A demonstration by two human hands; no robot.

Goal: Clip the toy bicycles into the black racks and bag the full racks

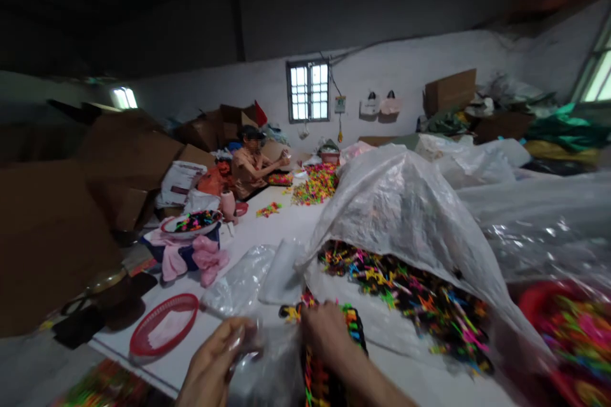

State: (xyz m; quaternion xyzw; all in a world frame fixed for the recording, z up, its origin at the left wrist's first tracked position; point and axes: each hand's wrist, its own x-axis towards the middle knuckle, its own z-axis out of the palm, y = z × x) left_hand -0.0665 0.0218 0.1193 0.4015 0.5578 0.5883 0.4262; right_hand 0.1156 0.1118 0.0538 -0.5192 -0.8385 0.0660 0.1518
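Observation:
My left hand [217, 359] is at the bottom middle, its fingers closed on a clear plastic bag [279, 362]. Just to the right, my right hand [327, 334] reaches over a black tray [356, 324] filled with small colourful pieces. Its fingers are curled together, and whatever they hold is hidden. A heap of small black and bright-coloured plastic pieces [405, 292] spills from a big translucent sack [396, 197] beyond my right hand. Flat clear bags [248, 276] lie on the white table [293, 219] ahead of my left hand.
A red oval basket [165, 324] with white paper sits on the left. Behind it stands a blue bin [184, 254] draped with pink cloth. A red tub [563, 331] of bright pieces is at right. A co-worker [248, 165] sits at the far end near another pile [315, 184].

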